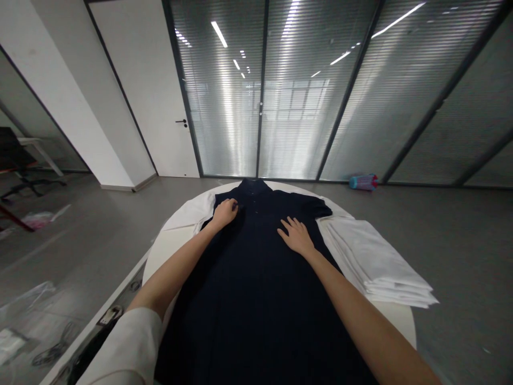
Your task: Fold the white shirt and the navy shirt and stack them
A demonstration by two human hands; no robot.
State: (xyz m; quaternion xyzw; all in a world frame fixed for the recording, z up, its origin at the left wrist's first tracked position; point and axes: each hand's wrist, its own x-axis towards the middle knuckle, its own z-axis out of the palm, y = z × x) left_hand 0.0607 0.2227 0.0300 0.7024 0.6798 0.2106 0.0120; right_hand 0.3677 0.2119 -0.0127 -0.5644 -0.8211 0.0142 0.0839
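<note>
Across the round white table (162,262), a navy polo shirt (248,305) lies spread; my left hand (224,213) curls at its placket (251,206), pinch unclear, while my right hand (296,236) presses open, pinning cloth flat.

navy polo shirt (256,299) cut off below, pink floor item (38,220) too blurred to tell

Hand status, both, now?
Left hand: closed, curled on the dark polo shirt by its placket; can't tell if pinching fabric.
Right hand: open, flat on the shirt, holding nothing.
</note>
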